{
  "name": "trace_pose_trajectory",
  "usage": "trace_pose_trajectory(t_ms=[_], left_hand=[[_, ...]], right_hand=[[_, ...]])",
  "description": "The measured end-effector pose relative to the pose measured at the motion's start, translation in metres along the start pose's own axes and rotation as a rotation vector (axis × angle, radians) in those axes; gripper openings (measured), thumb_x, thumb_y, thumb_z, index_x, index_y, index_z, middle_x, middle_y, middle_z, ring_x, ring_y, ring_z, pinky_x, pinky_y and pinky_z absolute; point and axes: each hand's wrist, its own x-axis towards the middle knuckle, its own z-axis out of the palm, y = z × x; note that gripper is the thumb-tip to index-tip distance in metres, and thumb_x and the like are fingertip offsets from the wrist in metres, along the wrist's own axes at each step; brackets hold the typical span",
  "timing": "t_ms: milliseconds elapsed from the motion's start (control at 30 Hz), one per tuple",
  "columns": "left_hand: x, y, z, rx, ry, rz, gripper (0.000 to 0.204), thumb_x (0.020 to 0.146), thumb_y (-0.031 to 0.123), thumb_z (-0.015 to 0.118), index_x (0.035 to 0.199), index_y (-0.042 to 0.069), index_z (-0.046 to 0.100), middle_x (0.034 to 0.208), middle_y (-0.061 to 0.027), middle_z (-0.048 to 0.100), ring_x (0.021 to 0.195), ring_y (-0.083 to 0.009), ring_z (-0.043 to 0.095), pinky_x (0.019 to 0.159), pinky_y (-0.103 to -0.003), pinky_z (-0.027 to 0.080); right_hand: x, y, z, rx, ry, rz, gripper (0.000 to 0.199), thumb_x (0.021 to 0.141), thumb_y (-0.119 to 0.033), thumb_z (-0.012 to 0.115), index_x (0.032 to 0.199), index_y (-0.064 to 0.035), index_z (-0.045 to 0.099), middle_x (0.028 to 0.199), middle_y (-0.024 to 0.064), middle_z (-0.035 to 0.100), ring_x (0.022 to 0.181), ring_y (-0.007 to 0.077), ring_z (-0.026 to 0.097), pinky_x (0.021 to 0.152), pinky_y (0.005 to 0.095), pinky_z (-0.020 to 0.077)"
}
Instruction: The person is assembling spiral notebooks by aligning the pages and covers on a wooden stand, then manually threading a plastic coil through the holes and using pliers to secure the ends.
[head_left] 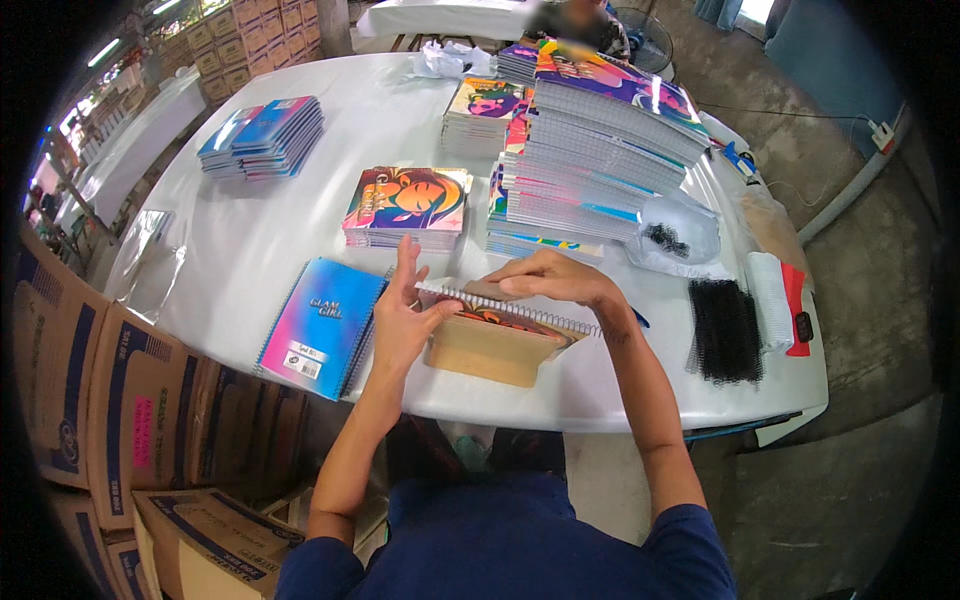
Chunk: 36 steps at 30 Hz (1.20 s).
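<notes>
A spiral notebook [485,352] stands tilted on its edge in front of me, its plain brown back toward me and its wire coil [545,318] along the top. My left hand [408,305] grips its left end, thumb across the near side and index finger raised. Over the coil, the bent fingers of my right hand [540,275] press together at the top edge; their tips are partly hidden. The coil's right end pokes past the notebook's corner. Beside my left hand lie blue-and-pink spiral notebooks [322,325]. Just beyond my hands is a stack of orange-and-purple notebooks [408,205].
Tall notebook stacks [600,150] rise at the far right, blue stacks [262,138] at the far left. Loose black coils [724,332] lie right, near a plastic tray [680,225] holding small black pieces. Cardboard boxes [150,410] crowd the table's left side. A person [580,25] is behind the stacks.
</notes>
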Motion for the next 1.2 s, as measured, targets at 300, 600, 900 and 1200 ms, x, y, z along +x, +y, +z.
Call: trace_pose_trajectory(t_ms=[300,600,900,1200], left_hand=[[0.002,-0.008,-0.005,-0.175,0.029,-0.021,0.104,0.069,0.003,0.083,0.153,0.015,0.022,0.151,-0.0202,0.032,0.133,-0.0368,0.041,0.1,-0.039,0.047],[0.007,-0.011,-0.022,-0.209,-0.154,-0.119,0.093,0.076,0.009,0.079,0.152,0.012,0.025,0.154,-0.0168,0.029,0.133,-0.0367,0.041,0.101,-0.038,0.043],[0.025,-0.002,-0.025,-0.135,-0.464,-0.051,0.083,0.082,0.056,0.067,0.141,0.002,0.043,0.146,-0.0113,0.044,0.134,-0.031,0.042,0.108,-0.038,0.035],[0.022,-0.013,-0.04,-0.146,-0.541,-0.051,0.077,0.083,0.062,0.063,0.13,0.001,0.057,0.141,-0.0138,0.05,0.134,-0.0227,0.043,0.11,-0.035,0.031]], right_hand=[[0.012,0.007,-0.003,0.207,-0.045,0.006,0.048,0.09,-0.041,0.063,0.117,-0.0023,0.067,0.108,0.0119,0.069,0.098,0.019,0.063,0.084,0.0318,0.0482],[0.019,0.007,0.007,-0.28,0.006,0.152,0.049,0.09,-0.044,0.062,0.116,-0.0032,0.068,0.107,0.0136,0.071,0.098,0.02,0.064,0.087,0.0316,0.0482],[-0.029,0.097,-0.01,-0.888,0.263,-0.04,0.048,0.083,-0.045,0.069,0.115,-0.0089,0.068,0.132,0.0179,0.055,0.111,0.0329,0.057,0.095,0.0401,0.0453],[-0.046,-0.055,0.049,-0.744,0.572,-0.243,0.028,0.082,-0.025,0.072,0.098,-0.002,0.067,0.099,0.0109,0.066,0.094,0.027,0.062,0.083,0.0391,0.0465]])
